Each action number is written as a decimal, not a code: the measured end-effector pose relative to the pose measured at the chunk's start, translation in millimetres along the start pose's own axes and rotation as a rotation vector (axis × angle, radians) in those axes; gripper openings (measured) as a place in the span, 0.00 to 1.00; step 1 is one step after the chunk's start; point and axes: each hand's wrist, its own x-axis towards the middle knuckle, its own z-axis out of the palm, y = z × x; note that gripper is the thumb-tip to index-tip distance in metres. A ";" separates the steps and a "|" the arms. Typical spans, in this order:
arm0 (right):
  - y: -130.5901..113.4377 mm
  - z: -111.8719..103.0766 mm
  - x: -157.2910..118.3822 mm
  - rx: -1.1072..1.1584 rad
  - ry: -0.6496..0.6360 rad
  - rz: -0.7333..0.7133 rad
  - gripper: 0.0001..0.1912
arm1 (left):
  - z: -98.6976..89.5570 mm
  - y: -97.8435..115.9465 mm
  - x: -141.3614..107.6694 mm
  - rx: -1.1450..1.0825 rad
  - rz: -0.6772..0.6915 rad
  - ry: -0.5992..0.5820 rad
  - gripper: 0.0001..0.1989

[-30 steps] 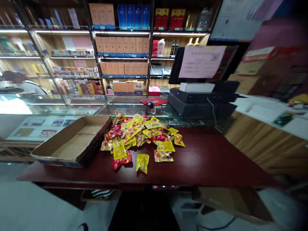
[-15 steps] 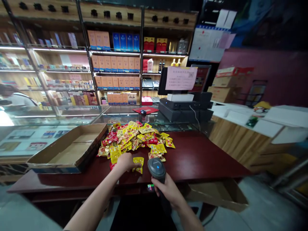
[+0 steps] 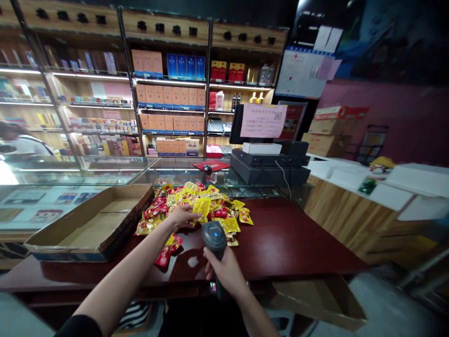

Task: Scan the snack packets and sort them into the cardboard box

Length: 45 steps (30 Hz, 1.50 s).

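Note:
Yellow and red snack packets (image 3: 185,193) lie in a heap on the dark red table. My left hand (image 3: 183,216) pinches a yellow packet (image 3: 201,208) at the heap's front edge, holding it up over the others. Wrapped around the handle of a black handheld scanner (image 3: 214,236) is my right hand (image 3: 224,267), just right of and nearer than that packet. The scanner's head points forward, with a blue light on top. Red packets (image 3: 168,252) lie nearer the front edge, below my left hand.
An open shallow cardboard box (image 3: 91,227) sits on the table's left. Behind the heap are a glass counter and a monitor (image 3: 237,124) on a black base. Another cardboard box (image 3: 315,299) is below the table's right edge. A person (image 3: 28,142) is at far left.
My left hand has moved up and away from me with the yellow packet, uncovering the red packets near the front. My right hand and the scanner have shifted slightly left.

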 end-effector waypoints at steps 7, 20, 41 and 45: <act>-25.8 23.2 36.5 0.030 0.001 0.071 0.22 | -7.3 42.4 23.1 -0.111 -0.015 -0.024 0.24; -24.9 24.2 58.5 0.117 -0.014 0.043 0.26 | -17.0 39.4 37.3 -0.158 -0.108 -0.086 0.28; -13.5 23.9 62.3 0.096 0.016 0.044 0.11 | -14.3 41.5 37.2 -0.146 -0.122 -0.103 0.30; -15.8 23.0 61.7 0.091 0.023 0.064 0.12 | -13.8 38.1 40.6 -0.119 -0.102 -0.114 0.28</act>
